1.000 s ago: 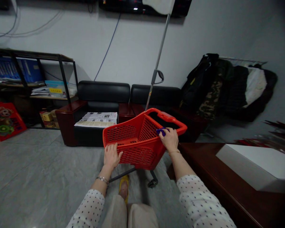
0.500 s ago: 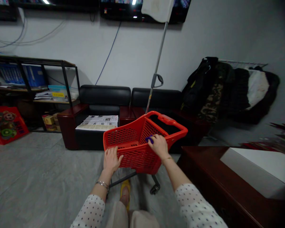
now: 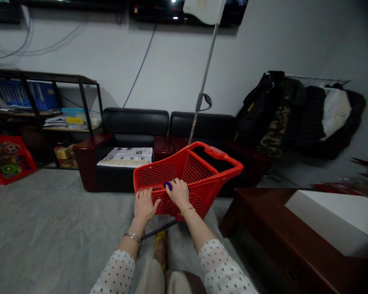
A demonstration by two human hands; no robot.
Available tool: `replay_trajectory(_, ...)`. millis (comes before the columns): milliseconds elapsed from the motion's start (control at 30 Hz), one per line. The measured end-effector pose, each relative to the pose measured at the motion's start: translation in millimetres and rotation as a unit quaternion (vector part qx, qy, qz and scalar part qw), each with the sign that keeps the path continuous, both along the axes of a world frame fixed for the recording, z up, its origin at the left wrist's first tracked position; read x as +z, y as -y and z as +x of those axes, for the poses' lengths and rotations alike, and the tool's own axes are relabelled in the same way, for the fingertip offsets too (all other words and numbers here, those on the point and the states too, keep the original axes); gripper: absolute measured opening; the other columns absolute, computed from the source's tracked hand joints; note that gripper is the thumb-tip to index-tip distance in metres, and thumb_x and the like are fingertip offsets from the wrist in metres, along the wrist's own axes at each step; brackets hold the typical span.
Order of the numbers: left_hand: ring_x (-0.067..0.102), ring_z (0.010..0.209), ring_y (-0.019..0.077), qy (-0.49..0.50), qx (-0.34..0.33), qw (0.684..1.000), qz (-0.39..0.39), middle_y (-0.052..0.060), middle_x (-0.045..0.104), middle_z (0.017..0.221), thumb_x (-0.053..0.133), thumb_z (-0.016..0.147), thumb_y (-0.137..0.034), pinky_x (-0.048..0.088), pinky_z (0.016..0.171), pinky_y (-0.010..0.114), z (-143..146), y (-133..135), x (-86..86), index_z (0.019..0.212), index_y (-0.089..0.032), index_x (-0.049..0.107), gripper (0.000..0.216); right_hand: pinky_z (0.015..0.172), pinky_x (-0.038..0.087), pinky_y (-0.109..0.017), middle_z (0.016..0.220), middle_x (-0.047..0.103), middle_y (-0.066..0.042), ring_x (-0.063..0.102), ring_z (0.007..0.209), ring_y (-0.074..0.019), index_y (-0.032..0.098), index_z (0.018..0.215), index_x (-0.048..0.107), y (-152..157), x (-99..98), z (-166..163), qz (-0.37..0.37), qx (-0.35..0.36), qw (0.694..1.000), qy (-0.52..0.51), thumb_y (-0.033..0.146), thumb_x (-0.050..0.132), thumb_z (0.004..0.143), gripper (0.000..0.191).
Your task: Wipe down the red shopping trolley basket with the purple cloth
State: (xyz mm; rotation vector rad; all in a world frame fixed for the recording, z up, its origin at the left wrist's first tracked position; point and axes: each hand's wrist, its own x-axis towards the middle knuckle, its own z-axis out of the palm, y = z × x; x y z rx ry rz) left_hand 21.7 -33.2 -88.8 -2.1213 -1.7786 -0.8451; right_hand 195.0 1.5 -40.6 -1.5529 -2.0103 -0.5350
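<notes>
A red plastic shopping cart point(image 3: 199, 185) with perforated sides stands in front of me, its handle towards the right. My left hand point(image 3: 144, 204) rests over the near rim at the cart's left end, fingers hooked over the edge and thumb on the outside. My right hand point(image 3: 178, 194) is closed on a small purple cloth point(image 3: 168, 185), pressed to the same rim a little to the right. Most of the cloth is hidden under the fingers. A grey bar of the cart's frame point(image 3: 159, 229) shows below the basket.
Behind the cart are black armchairs point(image 3: 135, 122), one with newspapers point(image 3: 129, 157) on its seat. A dark wooden table point(image 3: 263, 212) is close on the right. Left stand a shelf point(image 3: 88, 85) and a red crate point(image 3: 24, 157). A grey pole point(image 3: 207, 73) rises behind the cart.
My right hand has slid left along the cart's near rim with the purple cloth, closer to my left hand. My left hand has stayed in place on the rim.
</notes>
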Motion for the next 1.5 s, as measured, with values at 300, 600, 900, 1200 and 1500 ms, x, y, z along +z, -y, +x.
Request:
replay_trajectory(300,0.055,0.116,0.0294,0.004,-0.012,1.000,0.000,0.014,0.064,0.122,0.046,0.093,-0.053,0.032,0.110,0.050,0.1,1.1,-1.6,0.136,-0.015,0.052,0.057,0.090,0.038,-0.040,0.095,0.065,-0.013,0.054,0.092,-0.0248,0.015,0.094,0.074,-33.4,52.2,167.4,0.046,-0.128,0.991,0.010,0.035,0.051,0.090,0.031)
replay_trajectory(600,0.054,0.117,0.0296,0.019,-0.009,1.000,0.000,0.014,0.064,0.123,0.046,0.094,-0.051,0.031,0.111,0.051,9.8,0.5,3.1,0.136,-0.016,0.053,0.055,0.088,0.036,-0.036,0.098,0.065,-0.011,0.052,0.091,-0.0225,0.018,0.096,0.072,-7.3,2.1,38.7,0.055,-0.049,0.997,-0.018,0.043,0.048,0.094,0.035)
replay_trajectory(900,0.055,0.114,0.0285,0.003,-0.007,1.000,-0.005,0.013,0.064,0.119,0.046,0.094,-0.050,0.033,0.109,0.049,4.2,6.2,3.3,0.135,-0.015,0.053,0.054,0.073,0.032,-0.034,0.091,0.064,-0.012,0.052,0.080,-0.0213,0.016,0.095,0.075,-39.2,53.5,161.0,0.026,-0.151,0.987,0.038,0.039,0.052,0.090,0.033)
replay_trajectory(1200,0.055,0.114,0.0294,0.004,-0.002,1.000,-0.002,0.014,0.064,0.120,0.049,0.093,-0.050,0.032,0.110,0.050,10.2,4.4,1.7,0.135,-0.014,0.053,0.055,0.078,0.034,-0.032,0.092,0.065,-0.009,0.054,0.084,-0.0195,0.020,0.093,0.073,-8.5,6.3,18.4,-0.006,-0.045,0.999,-0.006,0.042,0.050,0.094,0.032)
replay_trajectory(1500,0.056,0.112,0.0280,-0.010,-0.004,1.000,0.012,0.012,0.065,0.119,0.050,0.094,-0.046,0.033,0.108,0.047,-5.0,13.5,3.3,0.133,-0.014,0.054,0.051,0.075,0.033,-0.032,0.096,0.065,-0.010,0.053,0.083,-0.0199,0.018,0.099,0.075,-27.9,48.2,137.7,-0.007,-0.092,0.995,0.048,0.040,0.049,0.093,0.034)
